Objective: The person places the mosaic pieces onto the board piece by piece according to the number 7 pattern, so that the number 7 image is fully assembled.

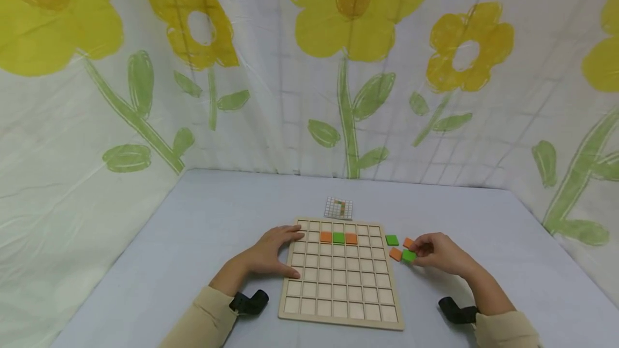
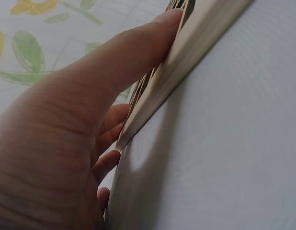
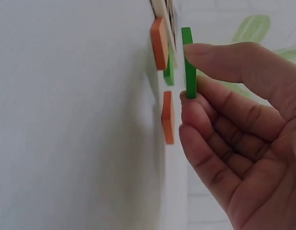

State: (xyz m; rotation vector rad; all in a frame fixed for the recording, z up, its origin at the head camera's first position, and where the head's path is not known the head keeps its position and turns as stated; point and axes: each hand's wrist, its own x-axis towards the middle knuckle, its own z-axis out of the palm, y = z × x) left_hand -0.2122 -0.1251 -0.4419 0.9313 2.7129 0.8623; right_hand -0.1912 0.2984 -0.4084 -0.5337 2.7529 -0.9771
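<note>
A square wooden grid board (image 1: pixel 338 321) lies on the table. In its second row from the far side sit an orange tile (image 1: pixel 326 237), a green tile (image 1: pixel 338 238) and another orange tile (image 1: pixel 351 238), side by side. My left hand (image 1: pixel 266 253) rests on the board's left edge, thumb and fingers spread apart along the rim. Beyond the right edge, my right hand (image 1: pixel 445 254) pinches a green tile (image 3: pixel 189 62) between thumb and fingers, lifted off the table. Near it lie two orange tiles (image 1: pixel 395 254) (image 3: pixel 168 117) and a second green tile (image 1: pixel 391 240).
A small printed grid card (image 1: pixel 338 208) with orange and green squares lies just past the board's far edge. The white table (image 1: pixel 217 197) ends at a hanging sheet (image 1: pixel 261 138) painted with yellow flowers. Each wrist wears a black camera (image 1: pixel 249 302).
</note>
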